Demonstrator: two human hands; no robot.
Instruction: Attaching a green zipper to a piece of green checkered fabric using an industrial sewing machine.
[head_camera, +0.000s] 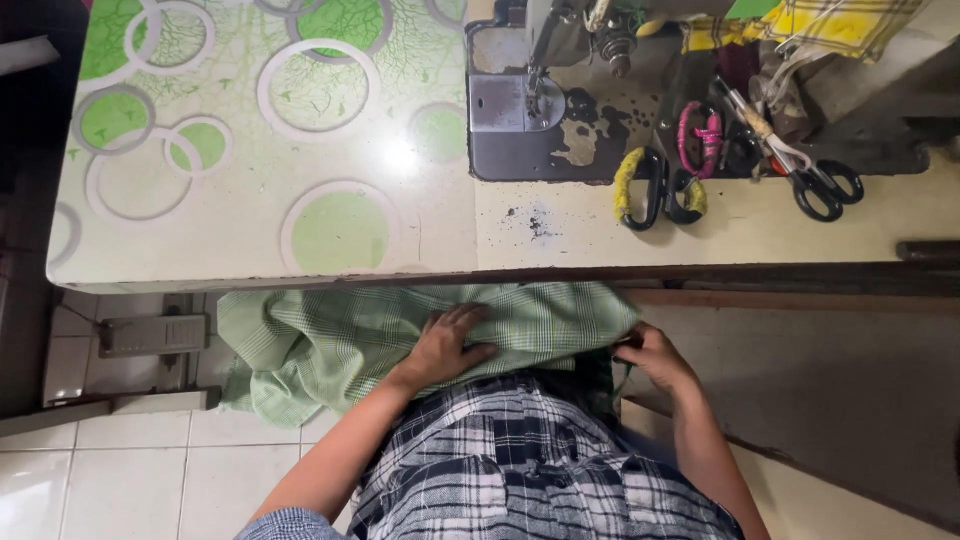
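A light green checked cloth (330, 345) lies across my lap, below the table's front edge. My left hand (445, 345) rests flat on top of the cloth with fingers spread. My right hand (650, 355) pinches the cloth's right edge, fingers closed on it. I wear a dark plaid garment (520, 460) over my legs.
The sewing table (250, 230) has a green circle-patterned cover. A sewing machine (545, 80) stands at the back. Several scissors lie on its bed: yellow-handled (645, 190), pink-wrapped (700, 135), black-handled (820, 185). A yellow checked cloth (820, 25) sits top right. A foot pedal (155, 335) rests on the tiled floor.
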